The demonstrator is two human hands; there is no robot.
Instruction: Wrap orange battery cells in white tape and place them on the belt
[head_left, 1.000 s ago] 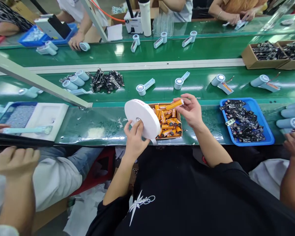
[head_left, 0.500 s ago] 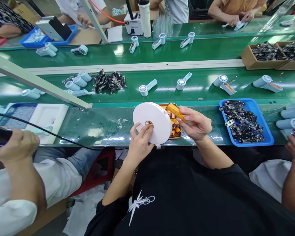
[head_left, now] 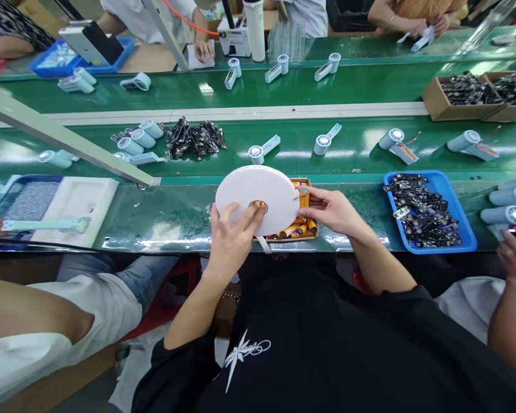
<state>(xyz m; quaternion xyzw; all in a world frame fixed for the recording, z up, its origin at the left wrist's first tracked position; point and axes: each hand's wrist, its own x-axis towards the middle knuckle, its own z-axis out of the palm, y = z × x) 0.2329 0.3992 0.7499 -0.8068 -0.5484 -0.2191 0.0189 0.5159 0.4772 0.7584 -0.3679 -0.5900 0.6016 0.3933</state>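
Note:
My left hand (head_left: 234, 235) holds a white reel (head_left: 258, 182) that looks like a roll of labels or tape, its fingertips in the centre hole and the disc tilted. A loose pale strip (head_left: 264, 245) hangs from the reel's lower edge. At the right rim, my right hand (head_left: 333, 209) pinches an orange cylindrical battery (head_left: 303, 198) with thin wires. Whether battery and reel touch, I cannot tell. Partly hidden beneath the reel, a cardboard box (head_left: 303, 238) contains several more orange batteries (head_left: 290, 230).
A blue tray (head_left: 468, 229) of black circuit boards stands to the right. Light-blue device housings (head_left: 322, 144) and a pile of black parts (head_left: 193, 140) sit on the green belt (head_left: 352, 155). A metal bar (head_left: 69, 135) slants across the left. Co-workers sit at both sides.
The battery has come down to the reel's right edge and turned more upright. My left hand has tilted the reel flatter and shifted it left. Housings on the near belt have moved slightly right.

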